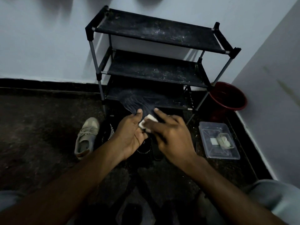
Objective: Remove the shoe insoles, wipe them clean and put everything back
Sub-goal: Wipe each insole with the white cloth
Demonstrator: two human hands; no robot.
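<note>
Before the rack, left hand pinches the insole, right hand presses a wipe onto it.

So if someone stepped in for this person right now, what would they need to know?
Left hand grips the dark insole, thumb on top.
Right hand presses a white wipe on it; its grip is blurred.
Beige shoe lies to the left; clear box to the right.
Done: this insole is out.
Left: finish wiping, put everything back.
</note>
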